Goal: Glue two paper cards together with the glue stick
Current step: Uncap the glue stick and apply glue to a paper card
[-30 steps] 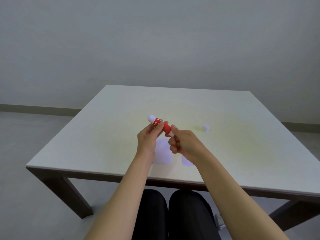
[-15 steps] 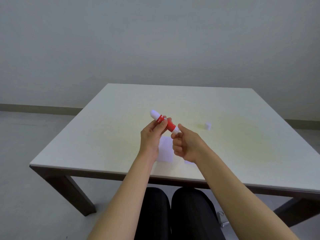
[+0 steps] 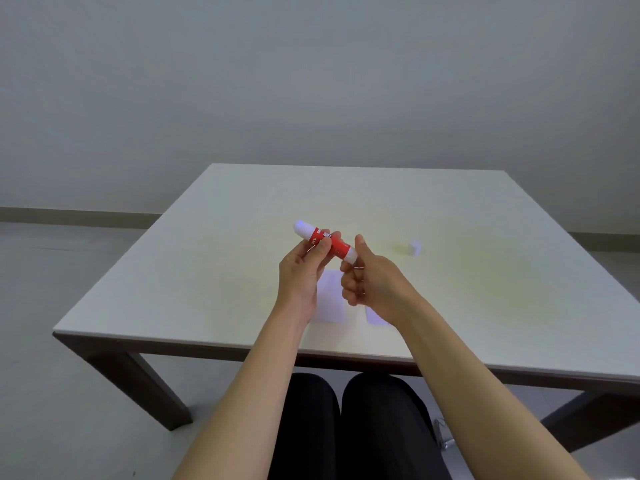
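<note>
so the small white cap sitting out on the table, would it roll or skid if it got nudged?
The cap looks like a short plastic cylinder, probably very light, so a nudge would likely send it skidding across the smooth table. Whether it stands on end or lies on its side is unclear; on its side it could roll. It sits apart from both hands, right of the glue stick.

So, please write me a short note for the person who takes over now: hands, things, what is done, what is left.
Left hand: holds the red glue stick by its body, above the table.
Right hand: fingers at the stick's near white end.
Cap: off, standing on the table to the right.
Two paper cards: flat on the table under the hands, side by side, partly hidden.
Done: stick uncapped.
Left: spread glue, press cards together, recap.
</note>
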